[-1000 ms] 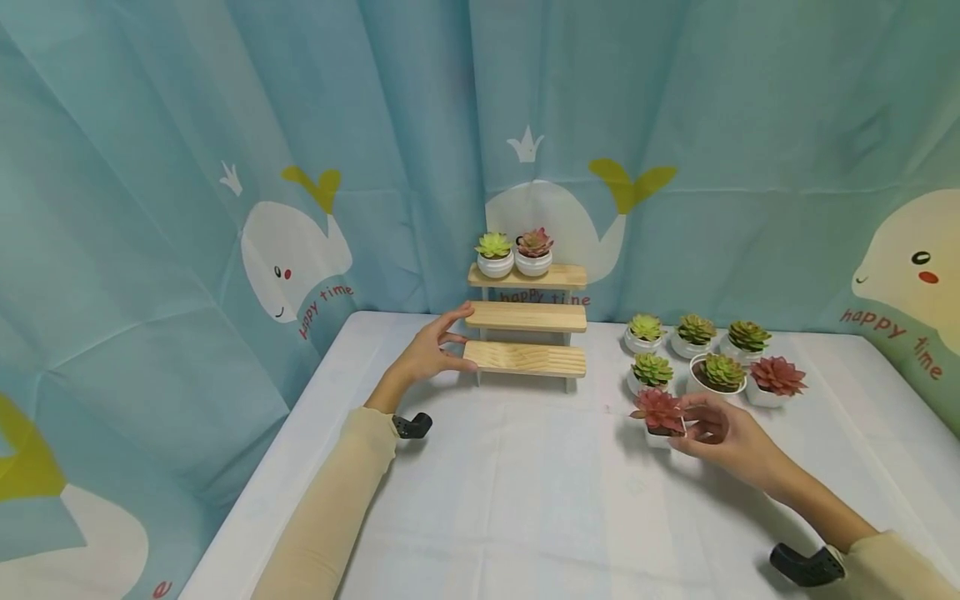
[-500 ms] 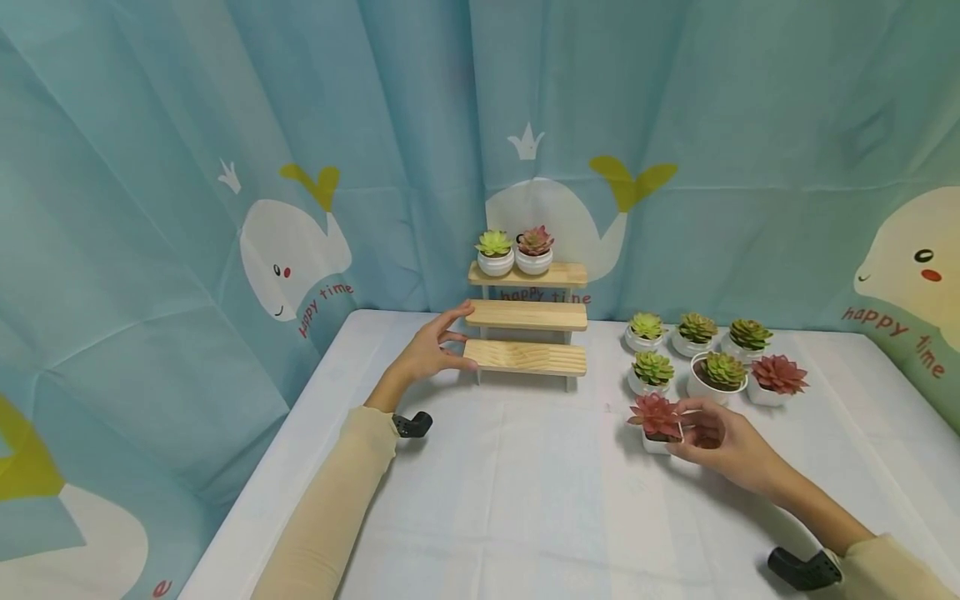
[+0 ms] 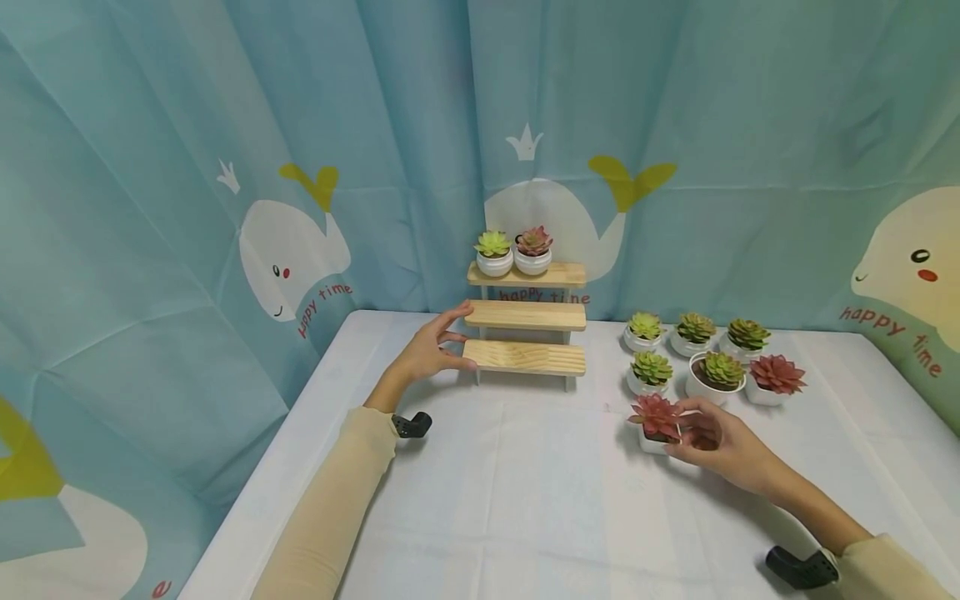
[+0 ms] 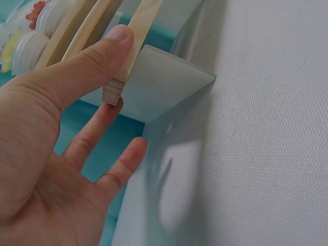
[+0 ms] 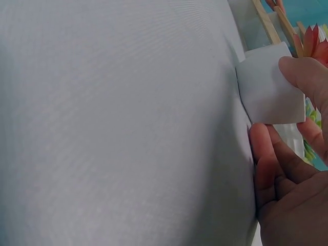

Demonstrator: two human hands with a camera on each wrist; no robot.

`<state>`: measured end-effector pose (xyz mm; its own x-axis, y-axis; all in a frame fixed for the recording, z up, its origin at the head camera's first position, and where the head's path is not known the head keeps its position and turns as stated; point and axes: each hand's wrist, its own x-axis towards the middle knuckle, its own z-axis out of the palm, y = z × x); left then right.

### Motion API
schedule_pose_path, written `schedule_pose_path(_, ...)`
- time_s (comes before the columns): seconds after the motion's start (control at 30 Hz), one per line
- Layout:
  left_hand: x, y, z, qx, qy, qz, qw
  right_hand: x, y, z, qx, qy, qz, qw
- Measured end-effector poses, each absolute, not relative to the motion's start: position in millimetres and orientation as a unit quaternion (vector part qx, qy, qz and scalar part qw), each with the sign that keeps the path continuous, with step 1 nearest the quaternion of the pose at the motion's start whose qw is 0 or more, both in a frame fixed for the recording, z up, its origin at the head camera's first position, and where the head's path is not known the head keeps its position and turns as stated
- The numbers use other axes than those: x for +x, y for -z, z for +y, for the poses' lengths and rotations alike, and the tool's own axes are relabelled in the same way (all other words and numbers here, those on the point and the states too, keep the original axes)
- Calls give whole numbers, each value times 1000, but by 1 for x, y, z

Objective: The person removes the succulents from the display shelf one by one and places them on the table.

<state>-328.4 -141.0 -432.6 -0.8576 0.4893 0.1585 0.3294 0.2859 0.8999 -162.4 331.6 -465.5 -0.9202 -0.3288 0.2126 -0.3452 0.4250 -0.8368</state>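
Observation:
A three-tier wooden plant stand (image 3: 525,357) is at the back middle of the table. My left hand (image 3: 429,350) holds its left end; in the left wrist view the thumb lies on the lowest board (image 4: 137,38) and a fingertip touches the board's end from below. My right hand (image 3: 731,443) grips a red succulent (image 3: 656,417) in a square white pot (image 5: 269,84) between thumb and fingers. The pot appears to rest on the tablecloth. A light green succulent (image 3: 493,246) and a reddish one (image 3: 533,242) in round white pots occupy the top tier's left half.
Several potted succulents stand right of the stand, including a green one in a wider pot (image 3: 716,379) and another red one (image 3: 777,379). A blue whale-print curtain (image 3: 420,125) hangs behind and left of the white-covered table (image 3: 510,500).
The right hand has lowered the red succulent a little toward the front, and its white pot shows more fully. Left hand and stand keep their place.

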Motion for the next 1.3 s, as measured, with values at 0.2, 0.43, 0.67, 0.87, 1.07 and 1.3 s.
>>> schedule_pose_path(0.2,-327,431,-141,256,-538,800,73,-161,464,331,195,-495,-846,8)
schedule_pose_path(0.43,-327,431,-141,254,-535,803,72,-159,464,330,199,-497,-844,1)
schedule_pose_path(0.67,-326,429,-140,256,-530,805,69,-162,460,334,219,-509,-832,-16)
schedule_pose_path(0.87,-326,430,-140,259,-534,802,76,-164,456,335,232,-514,-825,-42)
schedule_pose_path(1.07,-325,431,-141,261,-531,803,74,-166,447,339,258,-480,-836,-64)
schedule_pose_path(1.3,-326,432,-141,258,-536,800,77,-170,424,349,275,-435,-850,-110)
